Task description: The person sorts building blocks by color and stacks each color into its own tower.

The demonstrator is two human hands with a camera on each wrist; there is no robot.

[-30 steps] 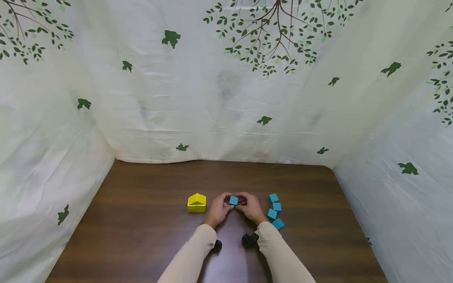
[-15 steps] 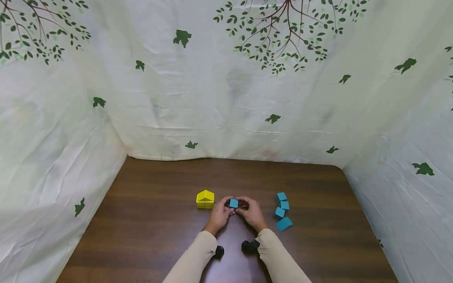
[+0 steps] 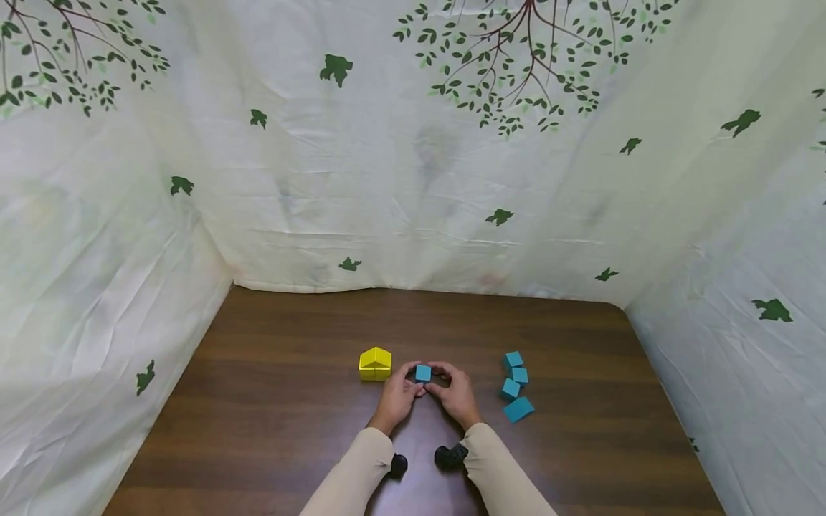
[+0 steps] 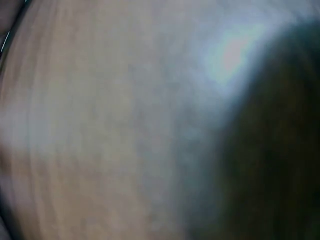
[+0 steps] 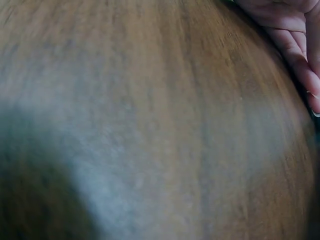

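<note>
In the head view, a small blue cube (image 3: pixel 423 373) sits between my two hands near the middle of the table. My left hand (image 3: pixel 396 398) curls around it from the left, and my right hand (image 3: pixel 457 396) does the same from the right. Fingertips are at the cube's far side and the thumbs come together at its near side, partly hiding its lower part. The right wrist view catches some curled fingers (image 5: pixel 295 45) at the upper right, without the cube. Only blurred tabletop and a dark shape fill the left wrist view.
Left of my hands stands a yellow house-shaped group of blocks (image 3: pixel 375 364) with a peaked top. On the right, several blue blocks (image 3: pixel 511 388) form an uneven line. The brown table (image 3: pixel 290 401) ends at a white cloth (image 3: pixel 413 236) behind and along the sides.
The head view has shifted, so the table and blocks appear further right. My hands stay around the blue cube, which has drifted slightly left and nearer relative to the other blocks.
</note>
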